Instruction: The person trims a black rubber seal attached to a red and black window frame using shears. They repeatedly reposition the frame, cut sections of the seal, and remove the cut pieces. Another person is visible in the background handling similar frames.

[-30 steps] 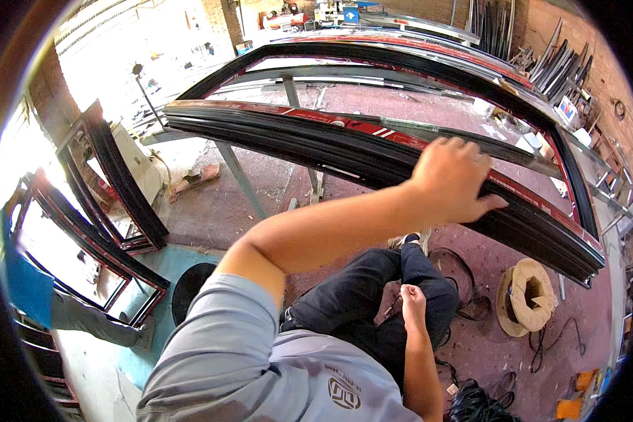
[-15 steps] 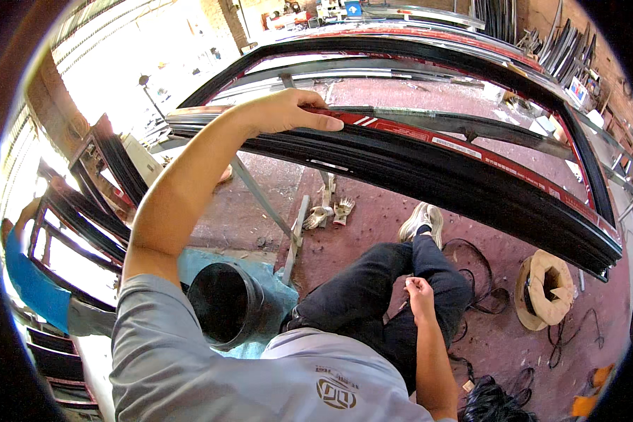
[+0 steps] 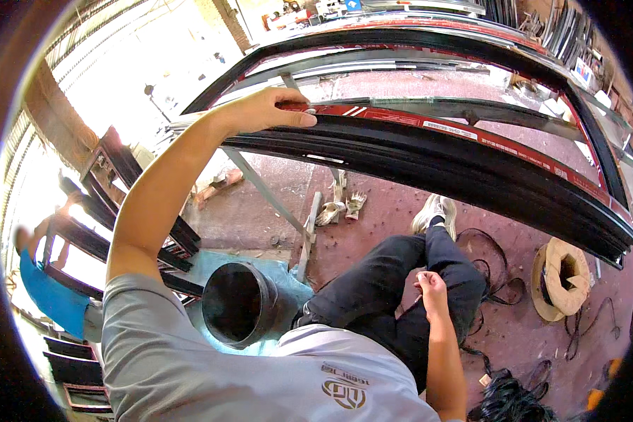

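Observation:
A large black window frame (image 3: 429, 165) with red printed film on its upper edge lies across in front of me. Over its left part my left hand (image 3: 271, 112) is closed, thumb on the near side and fingers reaching over the top. Low down, by my thighs, my right hand (image 3: 432, 290) is held in a pinch. Something small and thin seems to stick out of its fingers, too small to name. It is apart from the frame.
A black bucket (image 3: 269, 309) stands on blue sheeting (image 3: 214, 261). Work gloves (image 3: 343, 209) and a big tan roll (image 3: 547, 281) with loose black straps lie on the red floor. A metal stand leg (image 3: 267, 190) slants below the frame. At left, another person in blue (image 3: 53, 295) is beside dark frames.
My left hand has slid a little to the left along the frame. The view has shifted slightly. Dark frames at the left now reach closer to the bucket. My right hand stays pinched.

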Motion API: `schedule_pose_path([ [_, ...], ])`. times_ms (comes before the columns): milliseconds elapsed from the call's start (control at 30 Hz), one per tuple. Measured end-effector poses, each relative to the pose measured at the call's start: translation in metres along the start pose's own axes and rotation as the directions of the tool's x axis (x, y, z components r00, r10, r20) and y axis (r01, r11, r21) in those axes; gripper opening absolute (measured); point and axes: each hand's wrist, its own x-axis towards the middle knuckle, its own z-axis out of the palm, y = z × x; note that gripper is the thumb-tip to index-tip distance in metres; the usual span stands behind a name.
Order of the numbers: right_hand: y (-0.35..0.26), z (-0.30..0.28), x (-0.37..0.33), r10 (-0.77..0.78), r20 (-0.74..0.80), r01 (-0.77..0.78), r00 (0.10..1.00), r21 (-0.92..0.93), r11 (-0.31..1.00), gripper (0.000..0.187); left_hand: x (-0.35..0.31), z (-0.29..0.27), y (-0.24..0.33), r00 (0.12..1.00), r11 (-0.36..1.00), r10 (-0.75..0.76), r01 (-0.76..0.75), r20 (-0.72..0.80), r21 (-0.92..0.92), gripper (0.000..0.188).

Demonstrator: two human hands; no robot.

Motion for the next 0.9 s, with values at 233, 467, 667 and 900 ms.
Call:
schedule_pose_path([
  [233,-0.002,-0.002,-0.002,-0.004,0.026,0.001,1.000,0.096,0.995,0.016,0.000,0.002,0.000,1.000,0.993,0.030,-0.028,-0.010,0.114,0.059],
  [467,0.000,0.002,-0.004,-0.031,0.050,0.027,0.998,0.082,0.996,0.016,0.000,-0.018,-0.029,0.997,0.987,-0.030,0.018,0.073,0.162,0.061],
  [667,-0.008,-0.003,-0.004,-0.009,0.020,0.008,1.000,0.078,0.997,0.016,0.009,-0.019,-0.021,0.996,0.972,0.023,-0.043,0.090,0.230,0.063],
  [900,-0.009,0.000,-0.009,-0.025,0.076,0.014,0.997,0.141,0.990,0.018,0.004,-0.028,-0.038,0.994,0.974,0.020,-0.043,0.105,0.220,0.065],
])
